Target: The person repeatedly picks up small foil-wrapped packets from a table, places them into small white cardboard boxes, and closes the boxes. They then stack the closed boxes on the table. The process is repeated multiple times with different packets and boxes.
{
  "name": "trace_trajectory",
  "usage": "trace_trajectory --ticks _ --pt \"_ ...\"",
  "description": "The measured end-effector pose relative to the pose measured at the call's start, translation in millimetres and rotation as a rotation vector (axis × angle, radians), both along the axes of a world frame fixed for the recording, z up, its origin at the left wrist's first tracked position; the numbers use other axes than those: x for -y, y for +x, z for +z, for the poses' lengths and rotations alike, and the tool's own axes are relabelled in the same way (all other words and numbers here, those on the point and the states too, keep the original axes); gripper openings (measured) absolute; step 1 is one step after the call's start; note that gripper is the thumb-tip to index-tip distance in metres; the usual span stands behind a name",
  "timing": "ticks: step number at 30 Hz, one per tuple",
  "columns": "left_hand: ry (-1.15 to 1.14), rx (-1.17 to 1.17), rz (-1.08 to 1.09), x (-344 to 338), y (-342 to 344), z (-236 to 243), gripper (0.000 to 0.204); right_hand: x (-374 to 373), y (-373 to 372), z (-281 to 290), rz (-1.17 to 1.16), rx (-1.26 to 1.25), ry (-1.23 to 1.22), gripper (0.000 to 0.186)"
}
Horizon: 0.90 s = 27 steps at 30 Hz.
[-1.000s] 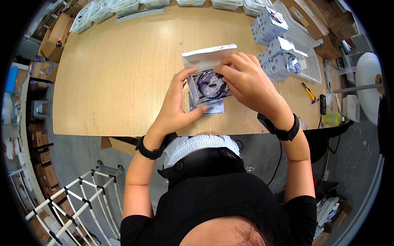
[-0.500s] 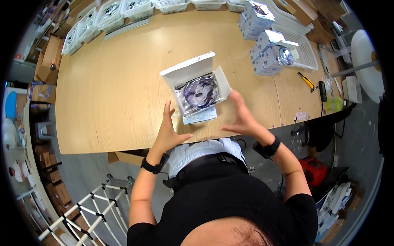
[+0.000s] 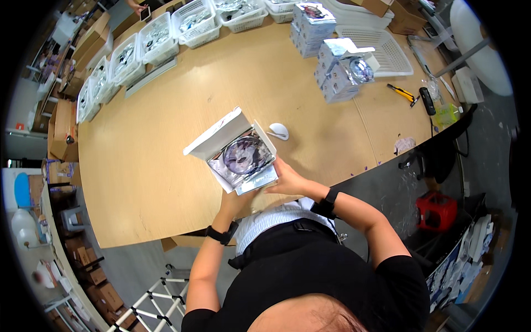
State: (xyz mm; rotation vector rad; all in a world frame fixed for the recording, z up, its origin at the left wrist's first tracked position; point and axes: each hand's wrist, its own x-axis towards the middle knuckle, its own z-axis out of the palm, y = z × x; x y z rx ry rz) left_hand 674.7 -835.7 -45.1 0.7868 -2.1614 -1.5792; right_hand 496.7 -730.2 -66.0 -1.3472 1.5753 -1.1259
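Observation:
An open white cardboard box [image 3: 215, 176] with its lid flap raised is tilted between my hands near the table's front edge. Inside it lies a round, clear-wrapped item [image 3: 243, 155] with a purple and grey print; its exact kind I cannot make out. My left hand [image 3: 237, 202] grips the box's near lower left, its fingers mostly hidden behind the cardboard. Against the right side, my right hand [image 3: 289, 180] is closed round the box's corner. A small white rounded object [image 3: 279, 131] with a thin grey strip lies on the table just beyond the box.
White baskets [image 3: 158, 39] of small wrapped parts line the table's far left edge. Stacked printed boxes [image 3: 336, 77] stand far right beside a white basket [image 3: 395, 58]. A yellow utility knife [image 3: 401, 93] and a black device [image 3: 426, 101] lie at the right. Someone's hand holds a phone [image 3: 145, 14] at the back.
Both hands, open and apart from the box before, have closed on it. The box is now nearer my body and turned. The white rounded object has come into view.

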Motion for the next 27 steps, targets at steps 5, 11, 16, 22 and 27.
trace_trajectory --ticks 5,11,16,22,27 --pt "0.033 -0.051 0.08 13.5 -16.7 -3.8 0.036 23.8 -12.8 -3.4 -0.041 0.007 -0.067 0.11" --pt "-0.01 -0.007 0.054 66.3 -45.0 -10.6 0.036 75.2 -41.8 -5.6 -0.012 -0.01 -0.122 0.118" --pt "-0.292 -0.078 -0.013 125.0 -79.9 -20.5 0.049 123.6 -76.0 1.2 -0.036 0.03 -0.018 0.115" --pt "-0.152 -0.1 0.031 183.1 -145.5 -31.1 0.069 177.4 -139.4 -4.9 -0.053 0.019 -0.046 0.115" --pt "-0.137 -0.1 0.041 223.6 -208.2 -29.6 0.086 217.8 -197.0 -2.0 -0.072 0.023 -0.072 0.116"
